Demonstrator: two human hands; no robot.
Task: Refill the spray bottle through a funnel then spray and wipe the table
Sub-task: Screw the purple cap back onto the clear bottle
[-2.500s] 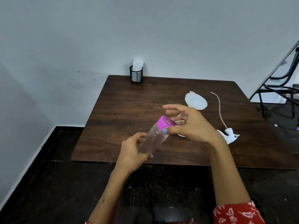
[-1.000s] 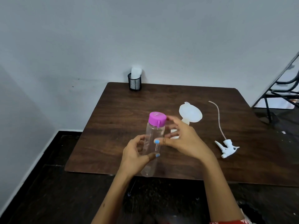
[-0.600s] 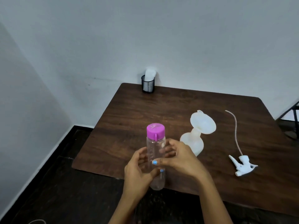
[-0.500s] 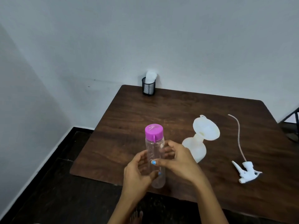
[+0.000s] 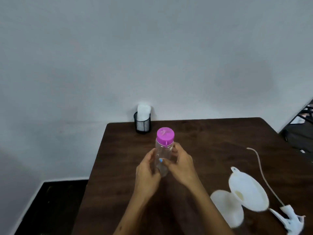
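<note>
A clear plastic bottle [image 5: 163, 152] with a pink cap [image 5: 165, 134] stands upright over the left part of the dark wooden table [image 5: 211, 136]. My left hand [image 5: 147, 173] and my right hand [image 5: 182, 164] both wrap around its lower half. A white funnel [image 5: 247, 192] sits in the mouth of the white spray bottle [image 5: 227, 209] at the lower right. The white spray trigger head [image 5: 288, 217] with its long dip tube [image 5: 260, 168] lies on the table beside it.
A black mesh cup [image 5: 142, 124] holding a white cloth [image 5: 143, 111] stands at the table's far left corner against the wall. A dark chair frame [image 5: 303, 122] is at the right edge. Dark floor lies left of the table.
The bottle went from tilted to upright and both hands now grip it. The view swung left and up, so the funnel and trigger head now sit at the lower right.
</note>
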